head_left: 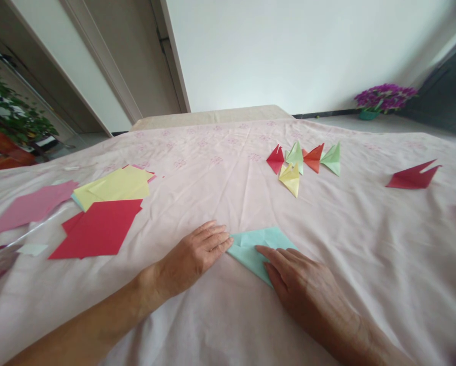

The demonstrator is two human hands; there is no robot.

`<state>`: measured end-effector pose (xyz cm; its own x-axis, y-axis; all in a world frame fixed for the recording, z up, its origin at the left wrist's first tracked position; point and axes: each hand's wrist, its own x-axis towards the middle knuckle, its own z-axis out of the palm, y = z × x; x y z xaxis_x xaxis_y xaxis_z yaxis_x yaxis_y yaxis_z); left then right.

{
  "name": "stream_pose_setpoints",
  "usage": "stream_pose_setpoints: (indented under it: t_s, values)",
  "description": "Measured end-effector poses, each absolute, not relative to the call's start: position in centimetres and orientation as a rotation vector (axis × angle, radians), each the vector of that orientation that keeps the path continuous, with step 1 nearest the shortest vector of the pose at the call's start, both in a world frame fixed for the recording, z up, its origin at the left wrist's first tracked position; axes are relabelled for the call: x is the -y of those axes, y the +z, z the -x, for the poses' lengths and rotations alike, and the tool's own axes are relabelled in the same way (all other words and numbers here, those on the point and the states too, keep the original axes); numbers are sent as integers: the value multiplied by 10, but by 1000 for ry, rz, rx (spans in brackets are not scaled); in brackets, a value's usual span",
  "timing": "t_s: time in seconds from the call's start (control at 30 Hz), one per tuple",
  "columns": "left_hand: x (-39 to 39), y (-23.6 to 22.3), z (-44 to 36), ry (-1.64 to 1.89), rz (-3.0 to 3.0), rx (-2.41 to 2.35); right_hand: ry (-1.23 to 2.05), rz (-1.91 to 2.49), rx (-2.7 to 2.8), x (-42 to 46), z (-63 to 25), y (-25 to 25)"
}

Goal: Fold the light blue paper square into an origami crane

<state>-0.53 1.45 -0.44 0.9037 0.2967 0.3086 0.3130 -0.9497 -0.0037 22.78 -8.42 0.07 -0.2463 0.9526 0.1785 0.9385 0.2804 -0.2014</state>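
A light turquoise sheet of folded paper lies flat on the pink cloth in front of me, with creases showing on its upper face. My left hand rests at its left corner, palm down, fingers stretched out and the tips touching the paper's edge. Across the paper's right part lies my right hand, its index finger extended and pressing on the surface, its thumb along the near edge. The right corner of the paper is hidden under that hand.
Loose sheets lie at left: red paper, yellow paper and pink paper. Several small folded paper pieces sit beyond my right hand. A larger red folded piece is farther right. The tablecloth is wrinkled.
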Motion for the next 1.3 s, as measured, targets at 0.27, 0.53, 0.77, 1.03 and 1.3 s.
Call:
stream_pose_setpoints:
  t_s: [0.27,0.53,0.77,1.03,1.3]
  values:
    - [13,4,7,-162,2907,616,73,1745,2308,87,-227,2]
    - [21,-5,7,-114,2839,733,-77,1728,2425,91,-226,6]
    - [21,-8,4,-50,2771,701,-438,1643,2376,92,-219,7]
    - [18,-6,6,-51,2766,647,-306,1285,2591,87,-221,7]
    - [8,-5,22,-14,2757,703,-303,1332,2637,96,-223,-6]
